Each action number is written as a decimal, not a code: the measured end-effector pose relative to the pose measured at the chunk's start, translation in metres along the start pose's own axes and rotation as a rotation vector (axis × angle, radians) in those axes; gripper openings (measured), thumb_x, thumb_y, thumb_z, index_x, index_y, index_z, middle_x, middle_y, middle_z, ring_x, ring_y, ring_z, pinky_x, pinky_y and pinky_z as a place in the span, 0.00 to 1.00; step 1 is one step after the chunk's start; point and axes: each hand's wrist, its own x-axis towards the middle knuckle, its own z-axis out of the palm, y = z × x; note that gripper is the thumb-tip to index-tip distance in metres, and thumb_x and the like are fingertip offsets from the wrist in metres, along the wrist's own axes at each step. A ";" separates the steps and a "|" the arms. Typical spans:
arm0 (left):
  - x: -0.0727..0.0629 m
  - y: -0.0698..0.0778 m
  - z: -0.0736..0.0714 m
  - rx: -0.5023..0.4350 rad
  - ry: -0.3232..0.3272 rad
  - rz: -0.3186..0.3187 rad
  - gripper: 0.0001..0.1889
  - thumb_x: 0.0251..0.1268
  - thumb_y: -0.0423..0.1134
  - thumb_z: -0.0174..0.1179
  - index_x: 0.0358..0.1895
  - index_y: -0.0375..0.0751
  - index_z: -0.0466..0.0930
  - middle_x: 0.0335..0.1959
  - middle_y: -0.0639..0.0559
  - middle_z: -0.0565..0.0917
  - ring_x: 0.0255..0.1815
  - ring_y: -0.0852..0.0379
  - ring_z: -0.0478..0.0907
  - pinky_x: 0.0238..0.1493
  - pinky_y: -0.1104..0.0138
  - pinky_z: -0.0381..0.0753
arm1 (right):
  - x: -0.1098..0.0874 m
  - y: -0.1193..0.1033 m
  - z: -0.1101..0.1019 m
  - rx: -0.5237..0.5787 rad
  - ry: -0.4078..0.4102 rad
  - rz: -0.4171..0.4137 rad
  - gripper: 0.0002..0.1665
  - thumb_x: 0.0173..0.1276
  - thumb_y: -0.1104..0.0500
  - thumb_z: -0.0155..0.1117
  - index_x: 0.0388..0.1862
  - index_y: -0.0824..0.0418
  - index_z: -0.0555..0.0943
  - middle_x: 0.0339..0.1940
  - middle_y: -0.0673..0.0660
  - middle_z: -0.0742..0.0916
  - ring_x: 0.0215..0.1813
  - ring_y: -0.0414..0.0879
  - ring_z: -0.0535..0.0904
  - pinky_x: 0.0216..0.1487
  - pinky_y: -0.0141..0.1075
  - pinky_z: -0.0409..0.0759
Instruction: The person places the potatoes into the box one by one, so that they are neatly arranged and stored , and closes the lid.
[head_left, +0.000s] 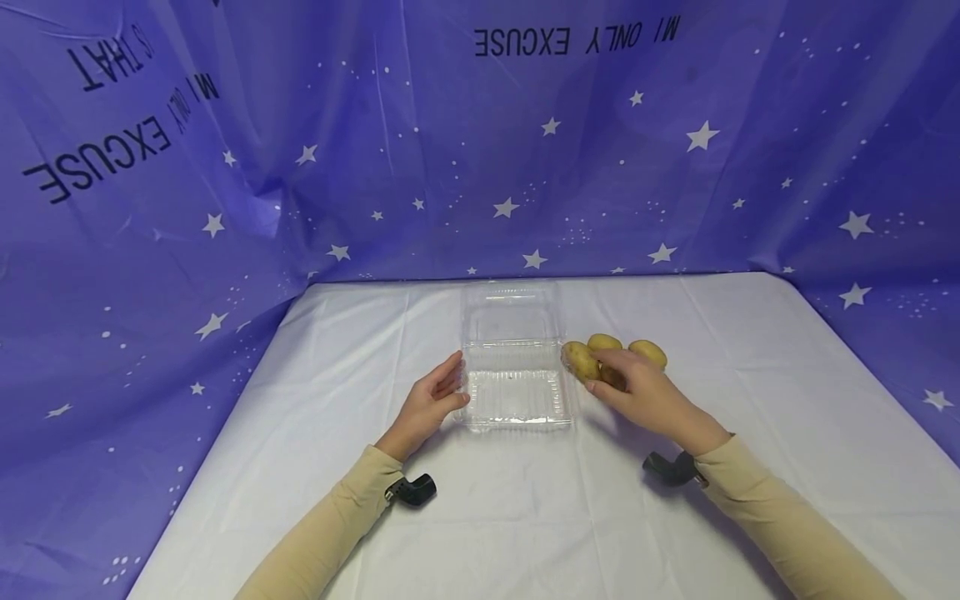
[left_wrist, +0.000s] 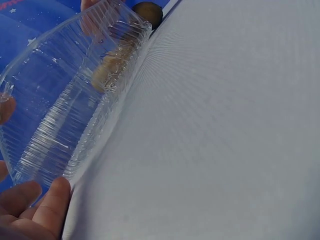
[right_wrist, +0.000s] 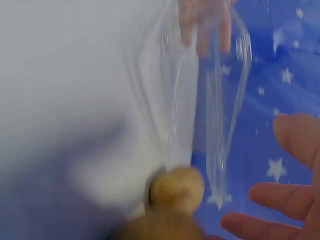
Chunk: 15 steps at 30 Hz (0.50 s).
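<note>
A clear plastic clamshell box [head_left: 517,398] lies unfolded on the table, its lid [head_left: 512,321] tipped back towards the far edge. My left hand [head_left: 430,407] is at the box's left side, with fingertips [left_wrist: 60,192] against the ribbed wall. Several yellow potatoes [head_left: 648,353] lie in a cluster just right of the box. Over them reaches my right hand [head_left: 641,392], fingers spread and partly covering one potato. In the right wrist view, the fingers [right_wrist: 282,197] stand apart from a blurred potato [right_wrist: 177,190].
A white cloth covers the table [head_left: 495,517]. Behind and beside it hangs a purple-blue curtain [head_left: 450,150] with white stars and lettering. Dark wrist cameras [head_left: 416,490] are strapped at both sleeves.
</note>
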 end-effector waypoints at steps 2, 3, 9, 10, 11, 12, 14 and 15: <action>0.000 0.000 0.000 0.004 -0.001 0.003 0.41 0.65 0.26 0.59 0.80 0.33 0.53 0.81 0.34 0.58 0.81 0.38 0.60 0.80 0.55 0.65 | -0.001 0.010 -0.006 0.019 0.006 0.059 0.27 0.69 0.57 0.69 0.62 0.70 0.80 0.46 0.65 0.88 0.44 0.56 0.80 0.45 0.45 0.80; 0.000 0.000 0.000 0.006 -0.002 0.003 0.41 0.65 0.26 0.59 0.80 0.33 0.53 0.81 0.34 0.58 0.81 0.38 0.59 0.80 0.55 0.65 | -0.001 0.014 -0.009 0.029 0.007 0.087 0.27 0.70 0.57 0.69 0.63 0.71 0.79 0.50 0.67 0.88 0.47 0.59 0.82 0.48 0.48 0.81; -0.001 0.001 0.000 0.011 0.000 0.000 0.41 0.65 0.26 0.59 0.80 0.33 0.53 0.81 0.35 0.58 0.81 0.38 0.59 0.80 0.55 0.65 | -0.004 0.039 -0.025 0.016 0.040 0.218 0.31 0.73 0.54 0.65 0.67 0.71 0.75 0.62 0.75 0.82 0.63 0.71 0.79 0.66 0.65 0.76; -0.001 0.001 0.000 0.012 0.001 0.000 0.41 0.65 0.26 0.59 0.80 0.34 0.53 0.81 0.35 0.58 0.80 0.38 0.60 0.79 0.55 0.65 | -0.004 0.043 -0.027 0.009 0.044 0.234 0.31 0.73 0.54 0.64 0.68 0.71 0.75 0.63 0.75 0.82 0.64 0.72 0.78 0.66 0.66 0.75; -0.001 0.001 0.000 0.011 0.002 -0.001 0.41 0.64 0.26 0.59 0.80 0.34 0.54 0.81 0.35 0.59 0.80 0.37 0.60 0.79 0.54 0.66 | -0.004 0.047 -0.028 0.006 0.045 0.248 0.31 0.73 0.53 0.64 0.68 0.71 0.75 0.64 0.76 0.81 0.65 0.73 0.77 0.67 0.66 0.75; -0.001 0.001 0.000 0.009 0.003 0.000 0.41 0.64 0.25 0.59 0.80 0.34 0.54 0.81 0.34 0.59 0.80 0.37 0.61 0.79 0.54 0.66 | -0.004 0.051 -0.029 0.003 0.045 0.263 0.31 0.73 0.54 0.64 0.68 0.71 0.75 0.65 0.76 0.80 0.67 0.73 0.75 0.67 0.66 0.74; 0.000 0.001 0.000 0.003 0.004 0.001 0.41 0.64 0.25 0.59 0.80 0.34 0.54 0.81 0.34 0.59 0.80 0.36 0.61 0.79 0.54 0.66 | -0.005 0.059 -0.030 -0.006 0.038 0.282 0.31 0.74 0.54 0.63 0.69 0.72 0.74 0.66 0.76 0.79 0.68 0.74 0.73 0.68 0.67 0.73; 0.000 0.000 0.000 -0.001 0.004 0.002 0.41 0.64 0.25 0.58 0.80 0.33 0.54 0.80 0.33 0.59 0.80 0.36 0.61 0.79 0.53 0.66 | -0.006 0.063 -0.030 -0.008 0.035 0.289 0.31 0.74 0.55 0.62 0.69 0.72 0.74 0.67 0.76 0.78 0.69 0.74 0.72 0.68 0.67 0.73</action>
